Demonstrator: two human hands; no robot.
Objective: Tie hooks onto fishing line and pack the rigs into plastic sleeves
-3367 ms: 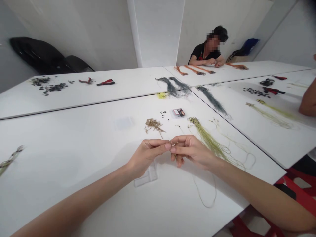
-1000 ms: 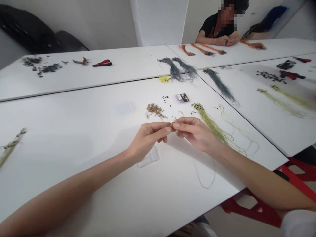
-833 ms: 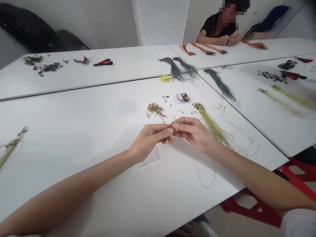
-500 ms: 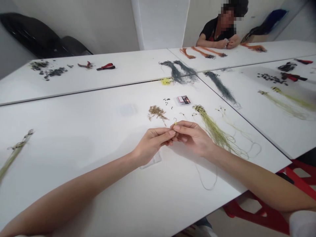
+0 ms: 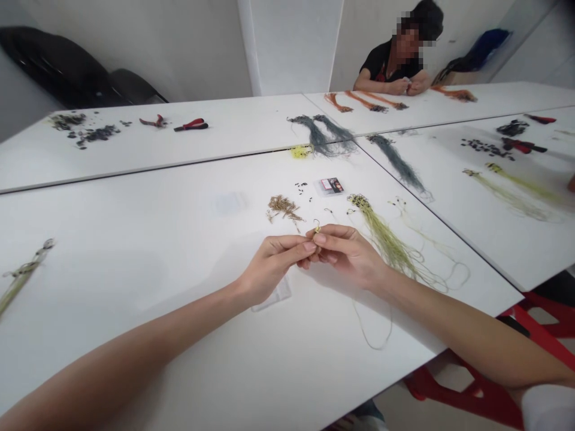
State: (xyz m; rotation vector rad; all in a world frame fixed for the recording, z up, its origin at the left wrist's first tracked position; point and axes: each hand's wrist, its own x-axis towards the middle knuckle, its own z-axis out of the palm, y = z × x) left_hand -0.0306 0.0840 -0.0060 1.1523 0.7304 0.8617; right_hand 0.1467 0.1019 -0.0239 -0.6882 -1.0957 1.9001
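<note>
A thin line (image 5: pixel 372 336) is being trailed in a loop near the front edge of the table (image 5: pixel 179 269) and is being led up under the right hand (image 5: pixel 349 256). A clear case (image 5: pixel 275 298) is being half covered by the left hand (image 5: pixel 269 267). Both hands are being closed narrowly, thumb and forefinger tips meeting. A small gold hook (image 5: pixel 317 226) is being pinched where they meet, just above the table, with its bend standing clear of the fingertips. Which hand is bearing more of it cannot be told.

By judgement, the work is being done well if the hook is being gripped low on the shank, the point is being turned away from the skin, and the line is being drawn taut without jerks.

Beyond, a hook pile (image 5: pixel 282 206), green lines (image 5: pixel 386 239) and a small box (image 5: pixel 330 185) are being left untouched. On the box a red and dark label is being shown, but its print is too small to be read. Farther off, red pliers (image 5: pixel 192 125) are lying, and a co-worker (image 5: pixel 386 63) is being seen at the far table. No other writing is being made out.
</note>
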